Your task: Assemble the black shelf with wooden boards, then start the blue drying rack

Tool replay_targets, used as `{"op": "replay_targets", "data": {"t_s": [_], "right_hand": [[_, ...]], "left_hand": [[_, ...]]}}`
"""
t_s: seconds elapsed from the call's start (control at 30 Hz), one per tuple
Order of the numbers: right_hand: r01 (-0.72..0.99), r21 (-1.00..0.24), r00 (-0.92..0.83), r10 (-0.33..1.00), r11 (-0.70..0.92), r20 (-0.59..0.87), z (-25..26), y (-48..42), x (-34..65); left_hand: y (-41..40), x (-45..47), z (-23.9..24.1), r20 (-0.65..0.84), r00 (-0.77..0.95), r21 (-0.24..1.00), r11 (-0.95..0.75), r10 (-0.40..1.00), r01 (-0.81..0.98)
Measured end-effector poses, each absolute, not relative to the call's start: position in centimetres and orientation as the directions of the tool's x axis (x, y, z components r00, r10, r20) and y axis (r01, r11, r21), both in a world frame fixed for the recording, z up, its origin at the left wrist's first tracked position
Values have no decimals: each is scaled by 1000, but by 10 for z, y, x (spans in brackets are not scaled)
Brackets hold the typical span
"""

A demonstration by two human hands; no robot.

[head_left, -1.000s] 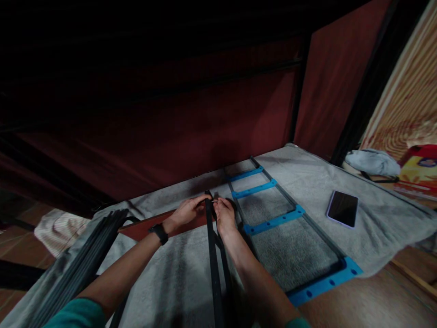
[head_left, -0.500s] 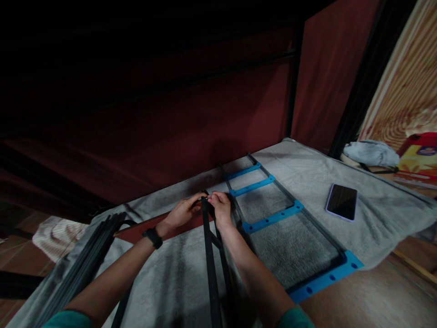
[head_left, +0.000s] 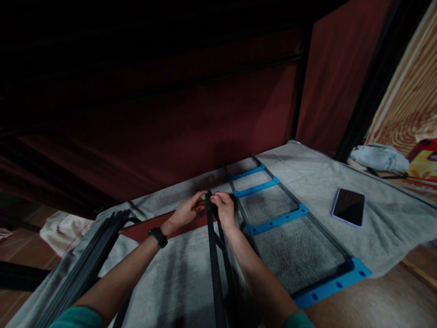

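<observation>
A long black metal bar (head_left: 214, 264) runs from the bottom of the view up between my arms, with a second black bar crossing just under it. My left hand (head_left: 187, 210), a black watch on its wrist, is closed around the bar's far end from the left. My right hand (head_left: 223, 207) pinches a small silvery piece at the same end from the right. Both hands meet over a grey towel (head_left: 170, 273) that covers the surface.
A black frame with blue perforated cross-plates (head_left: 276, 221) lies on the towel to the right. A dark phone (head_left: 348, 207) rests further right. A bundle of black rods (head_left: 85, 264) lies at left. A dark red panel (head_left: 146, 228) sits under my left hand. Dark red fabric walls stand behind.
My hands stay together at the bar's end; the right fingers have curled in tighter on the small silvery piece. The view has shifted slightly.
</observation>
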State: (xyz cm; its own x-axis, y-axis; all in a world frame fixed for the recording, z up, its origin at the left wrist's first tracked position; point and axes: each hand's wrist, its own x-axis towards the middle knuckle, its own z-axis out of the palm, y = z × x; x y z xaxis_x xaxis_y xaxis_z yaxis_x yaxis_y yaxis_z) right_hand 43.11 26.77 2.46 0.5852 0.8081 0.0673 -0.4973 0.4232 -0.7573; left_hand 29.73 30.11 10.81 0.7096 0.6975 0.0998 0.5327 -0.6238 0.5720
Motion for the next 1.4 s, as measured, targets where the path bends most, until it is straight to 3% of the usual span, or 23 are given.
{"op": "replay_targets", "data": {"t_s": [0.23,0.4,0.87,1.13,1.4], "right_hand": [[-433,-816,565,821,383,86,22,268,438],[-297,-889,546,826,349,142,25,264,436],[-121,-936,580,789,332,205,32,252,432],[-122,-940,541,815,320,207,30,254,437],[34,-967,483,843,251,236,34,252,446]], "left_hand": [[305,298,107,110,701,616,-601,705,509],[306,299,108,94,687,644,-570,721,510],[307,296,99,92,649,652,-538,755,534],[300,297,104,92,647,632,-547,757,549],[300,296,104,90,646,584,-566,758,582]]}}
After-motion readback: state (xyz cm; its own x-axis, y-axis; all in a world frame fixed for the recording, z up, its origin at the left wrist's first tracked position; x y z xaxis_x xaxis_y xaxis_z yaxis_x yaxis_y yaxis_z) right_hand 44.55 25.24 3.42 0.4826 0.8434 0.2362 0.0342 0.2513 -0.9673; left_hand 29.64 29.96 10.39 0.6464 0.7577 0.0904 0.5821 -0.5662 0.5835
